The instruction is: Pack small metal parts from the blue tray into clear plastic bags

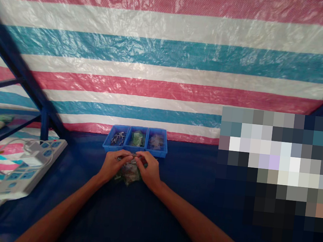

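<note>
My left hand (116, 163) and my right hand (150, 168) meet at the middle of the dark blue tabletop, just in front of the blue bins. Both are closed, thumbs and fingers pinched together around something small that I cannot make out. Under and between them lies a small heap of clear, greenish plastic bags (129, 173), partly covered by my fingers. Of the joined blue bins, the left one (115, 138) has short metal pins in it. Greenish plastic packets (138, 138) fill the middle bin, and clear packets (156, 142) lie in the right one.
A white power strip (30, 170) with plugs and cables lies along the left edge of the table. Striped plastic sheeting (143, 71) hangs behind, beside a dark blue frame post (45, 124). The right side is blurred into blocks.
</note>
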`<state>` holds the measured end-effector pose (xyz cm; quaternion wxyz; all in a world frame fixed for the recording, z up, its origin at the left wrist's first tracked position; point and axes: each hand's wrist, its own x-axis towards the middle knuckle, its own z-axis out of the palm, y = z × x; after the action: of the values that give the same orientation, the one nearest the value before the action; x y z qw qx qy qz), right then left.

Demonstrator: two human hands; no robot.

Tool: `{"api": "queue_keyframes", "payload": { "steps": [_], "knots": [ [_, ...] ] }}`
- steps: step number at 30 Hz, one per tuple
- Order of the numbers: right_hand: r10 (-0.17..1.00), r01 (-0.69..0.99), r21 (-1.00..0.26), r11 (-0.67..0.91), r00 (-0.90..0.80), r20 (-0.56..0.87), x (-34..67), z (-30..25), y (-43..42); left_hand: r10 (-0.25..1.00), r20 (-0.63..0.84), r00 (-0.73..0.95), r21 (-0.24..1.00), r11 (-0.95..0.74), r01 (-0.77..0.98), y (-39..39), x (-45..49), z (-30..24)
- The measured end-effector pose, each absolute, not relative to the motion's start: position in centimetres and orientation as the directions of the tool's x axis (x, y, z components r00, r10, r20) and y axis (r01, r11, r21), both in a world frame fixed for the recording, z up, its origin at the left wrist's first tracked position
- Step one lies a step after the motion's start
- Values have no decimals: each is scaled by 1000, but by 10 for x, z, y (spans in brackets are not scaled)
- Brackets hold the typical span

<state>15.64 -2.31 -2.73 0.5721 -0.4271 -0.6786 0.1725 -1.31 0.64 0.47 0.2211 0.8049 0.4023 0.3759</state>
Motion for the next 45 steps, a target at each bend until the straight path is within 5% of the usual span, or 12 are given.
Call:
{"api": "queue_keyframes", "payload": {
  "steps": [18,28,37,45],
  "knots": [
    [813,477,-721,503,23,582,156,-29,-22,797,488,357,645,-604,468,2,-16,12],
    [867,339,-821,459,32,498,153,-37,-22,784,448,430,654,-615,441,2,-14,11],
    [774,474,-668,573,-46,631,154,-31,-22,764,445,467,621,-639,453,2,-15,14],
    [768,446,-680,582,-26,640,155,-28,-22,753,490,440,597,-657,460,5,-15,14]
  ]
}}
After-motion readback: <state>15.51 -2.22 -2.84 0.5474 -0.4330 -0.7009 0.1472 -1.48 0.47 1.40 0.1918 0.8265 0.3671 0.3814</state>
